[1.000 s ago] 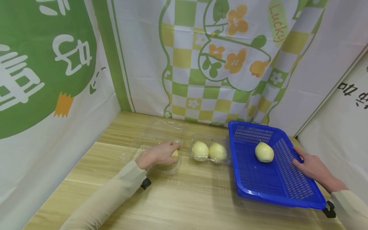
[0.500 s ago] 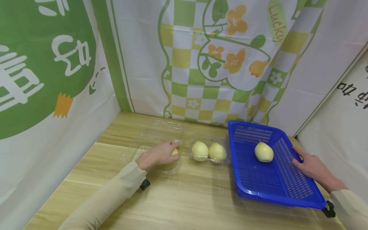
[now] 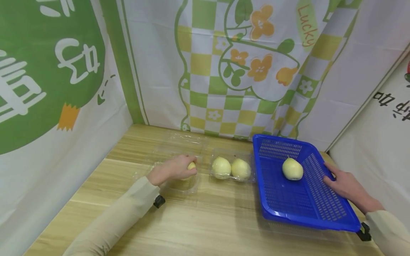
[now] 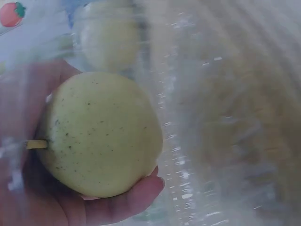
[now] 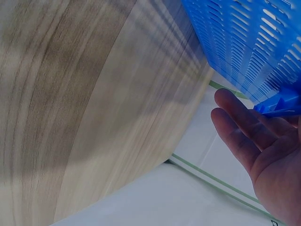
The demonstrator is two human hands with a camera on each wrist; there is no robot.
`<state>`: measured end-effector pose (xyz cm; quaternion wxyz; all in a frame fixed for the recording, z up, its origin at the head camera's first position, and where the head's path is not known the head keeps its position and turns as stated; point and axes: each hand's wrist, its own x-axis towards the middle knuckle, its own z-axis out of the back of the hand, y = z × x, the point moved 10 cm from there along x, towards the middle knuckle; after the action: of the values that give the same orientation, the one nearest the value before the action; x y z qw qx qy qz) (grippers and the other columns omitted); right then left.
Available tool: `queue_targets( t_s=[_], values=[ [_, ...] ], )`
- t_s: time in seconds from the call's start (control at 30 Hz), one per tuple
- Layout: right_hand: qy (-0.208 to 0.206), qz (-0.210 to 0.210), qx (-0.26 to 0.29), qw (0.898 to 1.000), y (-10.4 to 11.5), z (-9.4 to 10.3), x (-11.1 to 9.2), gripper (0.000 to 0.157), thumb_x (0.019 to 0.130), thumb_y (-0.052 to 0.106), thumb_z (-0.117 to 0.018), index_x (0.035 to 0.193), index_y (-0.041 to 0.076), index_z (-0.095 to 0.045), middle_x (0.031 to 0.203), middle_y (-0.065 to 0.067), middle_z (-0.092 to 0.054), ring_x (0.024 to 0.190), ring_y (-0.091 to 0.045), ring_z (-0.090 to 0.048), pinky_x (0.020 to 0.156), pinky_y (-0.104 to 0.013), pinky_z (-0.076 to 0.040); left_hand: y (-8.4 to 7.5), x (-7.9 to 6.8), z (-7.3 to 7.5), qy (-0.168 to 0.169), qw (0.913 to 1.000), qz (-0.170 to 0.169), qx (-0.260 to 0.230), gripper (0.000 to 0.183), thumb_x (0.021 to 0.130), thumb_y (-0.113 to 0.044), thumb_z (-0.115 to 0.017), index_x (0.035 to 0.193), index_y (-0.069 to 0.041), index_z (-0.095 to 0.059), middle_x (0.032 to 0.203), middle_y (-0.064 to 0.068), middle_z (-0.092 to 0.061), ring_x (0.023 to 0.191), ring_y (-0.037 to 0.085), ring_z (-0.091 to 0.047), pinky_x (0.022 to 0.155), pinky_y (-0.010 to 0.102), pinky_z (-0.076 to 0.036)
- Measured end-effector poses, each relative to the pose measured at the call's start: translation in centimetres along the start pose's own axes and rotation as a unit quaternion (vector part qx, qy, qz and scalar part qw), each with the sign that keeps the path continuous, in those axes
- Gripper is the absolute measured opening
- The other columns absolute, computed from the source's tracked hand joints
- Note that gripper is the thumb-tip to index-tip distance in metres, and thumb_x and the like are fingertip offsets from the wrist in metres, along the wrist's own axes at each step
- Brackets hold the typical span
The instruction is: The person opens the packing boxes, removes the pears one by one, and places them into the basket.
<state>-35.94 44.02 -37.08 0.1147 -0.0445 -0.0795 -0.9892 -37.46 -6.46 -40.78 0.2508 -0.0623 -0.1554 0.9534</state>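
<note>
My left hand [image 3: 174, 169] holds a pale yellow-green pear [image 4: 101, 136] with fingers curled round it; its stem shows in the left wrist view. In the head view, that pear is mostly hidden by the hand, above an opened clear plastic box [image 3: 184, 189]. At the right, my right hand [image 3: 347, 185] grips the side rim of a blue plastic basket [image 3: 272, 199], thumb over the rim and some fingers extended outside below it. One pear [image 3: 292, 169] lies in the basket.
A second clear plastic box [image 3: 215, 152] with two pears [image 3: 221, 168] stands between the first box and the basket. The wooden table [image 3: 205, 220] meets printed curtains [image 3: 153, 71] at the back and sides.
My left hand has risen slightly with the pear over the opened box. My right hand stays on the basket rim, and the basket keeps its place.
</note>
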Motion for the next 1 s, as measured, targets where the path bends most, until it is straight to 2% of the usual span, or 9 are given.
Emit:
queue_targets(
  t_s=[0.17, 0.33, 0.43, 0.57, 0.87, 1.0],
  values=[
    [-0.001, 0.002, -0.002, 1.000, 0.2, 0.1, -0.1, 0.063, 0.090, 0.026, -0.052, 0.136, -0.013, -0.031, 0.089, -0.028, -0.061, 0.058, -0.017, -0.046, 0.059, -0.039, -0.043, -0.7, -0.1, 1.8, -0.026, 0.9993, -0.021, -0.015, 0.044, 0.089, -0.038, -0.046, 0.123, -0.011, -0.054, 0.121, 0.007, -0.057, 0.099, 0.021, -0.057, 0.081, 0.037, -0.048],
    [-0.009, 0.005, -0.002, 1.000, 0.4, 0.4, -0.3, 0.062, 0.089, 0.024, -0.053, 0.135, -0.013, -0.033, 0.093, -0.032, -0.060, 0.060, -0.020, -0.050, 0.060, -0.042, -0.044, -1.8, -0.1, 3.5, -0.061, 0.9967, -0.046, -0.026, 0.037, 0.088, -0.036, -0.044, 0.116, -0.015, -0.056, 0.109, 0.000, -0.059, 0.085, 0.014, -0.055, 0.075, 0.030, -0.046],
    [-0.011, 0.008, -0.001, 1.000, 0.4, 0.5, -0.2, 0.062, 0.089, 0.025, -0.053, 0.135, -0.012, -0.033, 0.101, -0.036, -0.058, 0.064, -0.023, -0.053, 0.063, -0.045, -0.045, -2.3, 0.0, 4.1, -0.077, 0.9950, -0.043, -0.046, 0.028, 0.087, -0.035, -0.046, 0.108, -0.021, -0.057, 0.097, -0.005, -0.059, 0.077, 0.011, -0.054, 0.069, 0.028, -0.046],
    [-0.011, 0.008, -0.001, 1.000, 0.3, 0.3, 0.0, 0.062, 0.090, 0.025, -0.052, 0.135, -0.012, -0.033, 0.108, -0.038, -0.055, 0.066, -0.023, -0.053, 0.064, -0.046, -0.045, -3.0, 0.1, 4.4, -0.091, 0.9907, -0.032, -0.095, 0.023, 0.085, -0.034, -0.049, 0.103, -0.023, -0.059, 0.090, -0.009, -0.059, 0.073, 0.010, -0.055, 0.064, 0.028, -0.046],
    [-0.006, 0.006, 0.002, 1.000, 0.3, 0.1, 0.0, 0.063, 0.090, 0.027, -0.053, 0.135, -0.012, -0.033, 0.110, -0.039, -0.053, 0.068, -0.025, -0.056, 0.066, -0.050, -0.046, -4.7, 1.1, 4.5, -0.109, 0.9841, -0.020, -0.139, 0.035, 0.087, -0.041, -0.046, 0.114, -0.024, -0.058, 0.113, -0.008, -0.059, 0.101, 0.012, -0.055, 0.083, 0.033, -0.045],
    [-0.002, 0.002, 0.002, 1.000, 0.1, 0.2, 0.0, 0.063, 0.090, 0.026, -0.051, 0.136, -0.012, -0.031, 0.104, -0.037, -0.056, 0.065, -0.022, -0.053, 0.063, -0.044, -0.045, -5.8, 1.6, 4.8, -0.117, 0.9833, -0.029, -0.137, 0.035, 0.088, -0.044, -0.045, 0.114, -0.025, -0.058, 0.116, -0.007, -0.059, 0.109, 0.014, -0.053, 0.088, 0.035, -0.044]
  ],
)
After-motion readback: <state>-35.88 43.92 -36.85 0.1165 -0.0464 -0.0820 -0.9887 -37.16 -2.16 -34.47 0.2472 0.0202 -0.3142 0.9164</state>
